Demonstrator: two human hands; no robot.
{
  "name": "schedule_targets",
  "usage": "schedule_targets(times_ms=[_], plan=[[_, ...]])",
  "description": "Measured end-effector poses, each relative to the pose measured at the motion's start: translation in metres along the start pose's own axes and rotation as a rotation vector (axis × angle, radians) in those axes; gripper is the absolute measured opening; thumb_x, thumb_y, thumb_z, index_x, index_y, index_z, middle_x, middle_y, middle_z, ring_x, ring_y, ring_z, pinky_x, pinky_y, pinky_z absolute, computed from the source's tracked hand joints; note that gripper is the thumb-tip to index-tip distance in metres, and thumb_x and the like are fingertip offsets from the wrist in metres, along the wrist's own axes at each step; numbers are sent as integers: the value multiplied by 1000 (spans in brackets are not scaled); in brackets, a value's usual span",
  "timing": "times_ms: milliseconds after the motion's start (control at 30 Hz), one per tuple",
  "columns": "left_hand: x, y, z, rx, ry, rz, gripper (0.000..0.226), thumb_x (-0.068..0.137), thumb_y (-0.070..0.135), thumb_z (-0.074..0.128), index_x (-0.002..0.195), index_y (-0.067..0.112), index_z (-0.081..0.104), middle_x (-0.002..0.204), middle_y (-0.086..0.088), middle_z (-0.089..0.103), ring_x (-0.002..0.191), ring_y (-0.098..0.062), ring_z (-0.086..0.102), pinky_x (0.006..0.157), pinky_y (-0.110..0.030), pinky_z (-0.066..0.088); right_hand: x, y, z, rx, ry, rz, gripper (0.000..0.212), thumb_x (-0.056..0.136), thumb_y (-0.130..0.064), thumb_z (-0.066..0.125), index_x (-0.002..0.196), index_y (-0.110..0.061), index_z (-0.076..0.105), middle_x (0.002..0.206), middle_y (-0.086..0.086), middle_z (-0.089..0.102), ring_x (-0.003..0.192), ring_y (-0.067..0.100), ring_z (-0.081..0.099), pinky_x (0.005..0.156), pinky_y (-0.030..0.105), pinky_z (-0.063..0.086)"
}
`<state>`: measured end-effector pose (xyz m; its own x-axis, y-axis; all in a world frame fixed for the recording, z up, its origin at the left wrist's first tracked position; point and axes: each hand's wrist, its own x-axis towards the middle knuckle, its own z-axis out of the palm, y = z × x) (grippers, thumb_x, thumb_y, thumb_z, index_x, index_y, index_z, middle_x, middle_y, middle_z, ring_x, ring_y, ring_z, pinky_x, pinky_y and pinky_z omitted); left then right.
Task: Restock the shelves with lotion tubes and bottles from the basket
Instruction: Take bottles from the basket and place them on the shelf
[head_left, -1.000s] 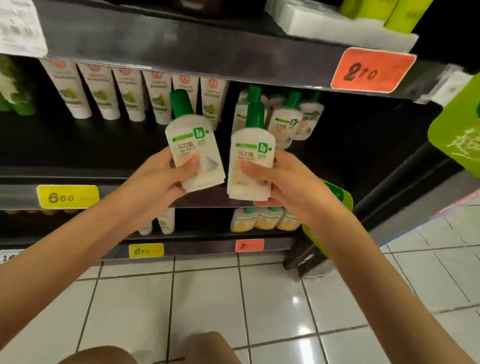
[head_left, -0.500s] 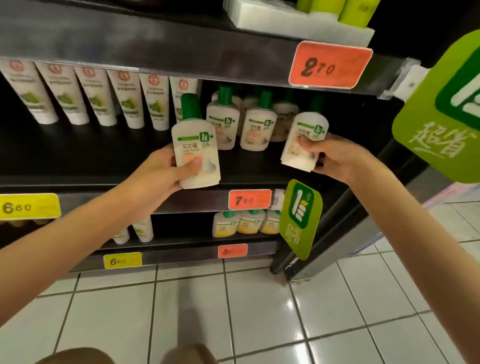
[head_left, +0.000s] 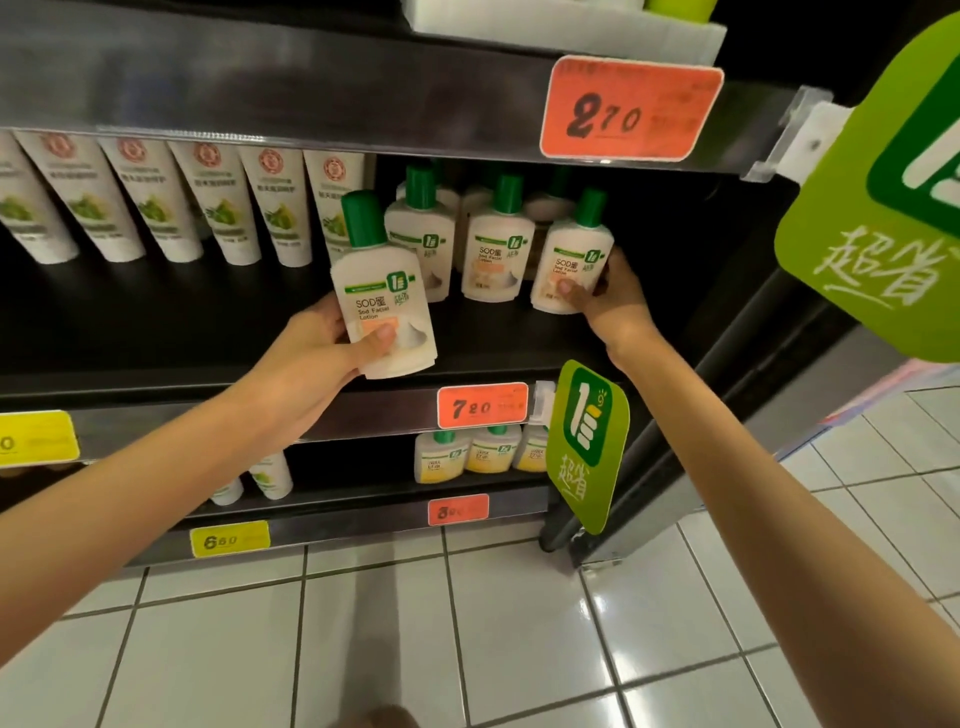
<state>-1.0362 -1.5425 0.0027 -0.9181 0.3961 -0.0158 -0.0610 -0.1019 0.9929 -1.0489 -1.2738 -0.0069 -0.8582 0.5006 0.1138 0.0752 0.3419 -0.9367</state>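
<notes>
The floor (head_left: 519, 623) is glossy white tile with dark grout, and a dark metal shelf unit rises from it, its middle shelf (head_left: 156, 322) a bare black board on the left side. Orange price tags (head_left: 631, 109) and yellow price tags (head_left: 229, 539) are clipped along the shelf edges. A row of white lotion tubes (head_left: 156, 202) stands cap-down at the back left of the middle shelf, and to their right are the standing bottles (head_left: 496, 249), white with green caps. On the shelf below sit yellow-tinted bottles (head_left: 467, 454) and a couple more tubes. A small green sign (head_left: 587, 447) juts out from the middle shelf's edge just under the right forearm, and a large green sign (head_left: 883, 208) crowds in from the right, covering that end of the unit. The left hand (head_left: 311, 353) grips an SOD lotion bottle (head_left: 382, 291) upright in front of the shelf's edge, thumb across the label and fingers wrapped behind. The right hand (head_left: 613, 301) reaches deeper in, thumb and fingers curled round a second bottle (head_left: 571, 260), tilted slightly and just beside the rightmost standing bottle; I can't tell whether its base is on the board.
</notes>
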Motion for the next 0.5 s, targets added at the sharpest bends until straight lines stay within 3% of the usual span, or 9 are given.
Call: schedule_targets(times_ms=[400, 500], plan=[[-1, -2, 13, 20, -86, -10, 34, 85, 3, 54, 105, 30, 53, 108, 12, 64, 104, 0, 59, 90, -22, 47, 0, -6, 5, -70, -14, -9, 53, 85, -9, 62, 132, -5, 38, 134, 12, 51, 124, 23, 48, 83, 15, 37], [5, 2, 31, 34, -92, -11, 33, 87, 0, 51, 110, 24, 50, 117, 4, 60, 110, -8, 57, 97, -27, 43, -16, -12, 3, -55, 77, 9, 55, 87, -16, 61, 134, -7, 36, 135, 13, 48, 123, 24, 47, 92, 19, 40]])
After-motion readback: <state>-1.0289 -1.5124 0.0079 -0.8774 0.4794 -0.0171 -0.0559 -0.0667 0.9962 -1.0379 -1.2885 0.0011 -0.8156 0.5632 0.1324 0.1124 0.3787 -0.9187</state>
